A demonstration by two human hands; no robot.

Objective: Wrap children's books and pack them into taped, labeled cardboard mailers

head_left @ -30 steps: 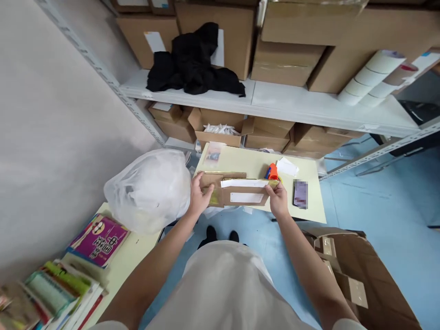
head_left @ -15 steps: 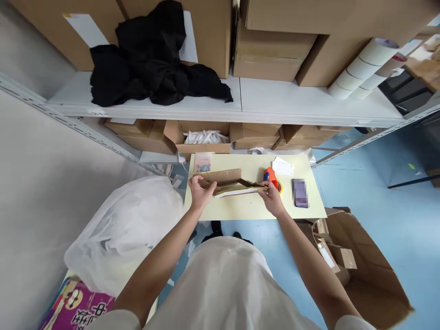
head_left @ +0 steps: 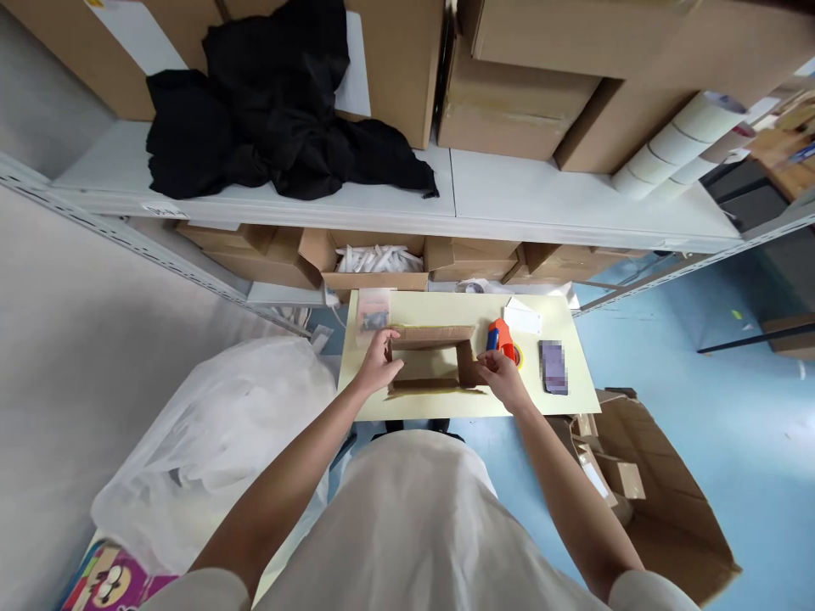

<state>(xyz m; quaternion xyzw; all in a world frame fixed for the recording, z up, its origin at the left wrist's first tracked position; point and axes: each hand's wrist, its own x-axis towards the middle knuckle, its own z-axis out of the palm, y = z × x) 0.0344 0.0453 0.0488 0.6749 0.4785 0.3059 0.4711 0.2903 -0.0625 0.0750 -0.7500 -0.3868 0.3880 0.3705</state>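
Observation:
A small cardboard box [head_left: 436,336] stands squared open between my hands over the pale yellow table [head_left: 413,409]. Its middle is open, and the tabletop shows through it. My left hand [head_left: 375,367] pinches the left wall, thumb inside and fingers outside. At the right wall, my right hand [head_left: 504,378] grips the cardboard edge between thumb and fingers. Just behind my right hand lies an orange and blue tape dispenser [head_left: 501,336] with a yellow tape roll. A clear plastic bag [head_left: 373,305] with small dark items in it lies beyond my left hand.
A phone [head_left: 553,369] and white papers [head_left: 522,319] lie on the table's right side. Shelving behind holds an open box of white items [head_left: 380,258] and a black cloth [head_left: 280,110]. White plastic wrap [head_left: 222,433] bulges at left; a large open carton [head_left: 662,501] stands at right.
The cardboard box was nearly flat between my hands and is now spread into a rectangular shape. My left hand has shifted slightly to the right, and the view has tilted a little.

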